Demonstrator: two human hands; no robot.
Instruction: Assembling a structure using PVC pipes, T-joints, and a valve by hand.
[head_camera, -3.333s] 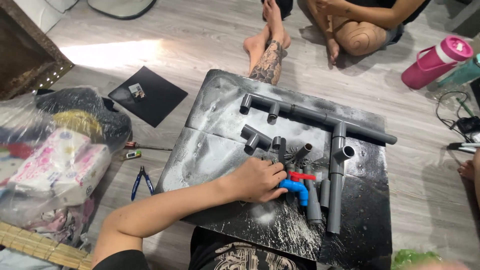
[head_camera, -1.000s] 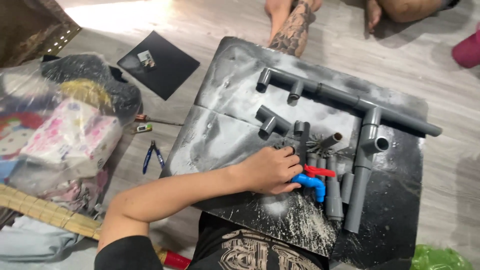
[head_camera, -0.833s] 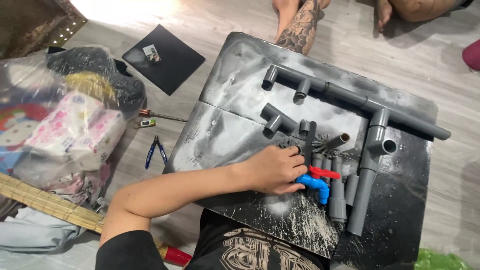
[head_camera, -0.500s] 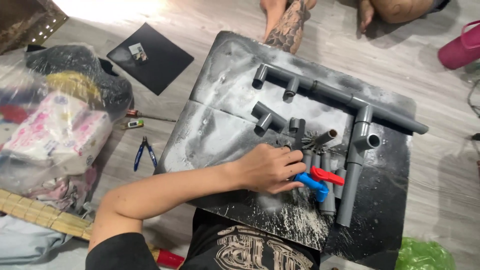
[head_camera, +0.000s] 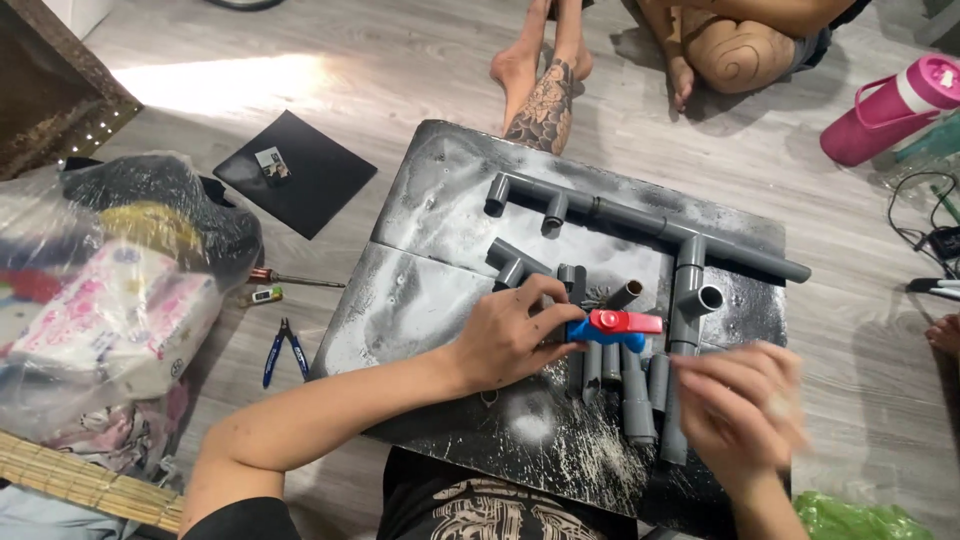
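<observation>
Dusty black board (head_camera: 420, 300) on grey wooden floor (head_camera: 400, 60), free room at left. Left hand (head_camera: 510, 335) clamped on blue valve (head_camera: 605, 330); right hand (head_camera: 740, 410) blurred, fingers apart, above grey pipes (head_camera: 640, 400).

A dark, paint-flecked rectangular board (head_camera: 430, 290) lies on the wooden floor (head_camera: 400, 70), carrying grey plastic pipe pieces (head_camera: 640, 215) from twelve to four o'clock.

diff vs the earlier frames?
The right hand has come into view, blurred, over the loose pipe pieces. The left hand now lifts the blue valve slightly, its red handle fully visible. The long pipe assembly, board and pliers stayed put.
</observation>
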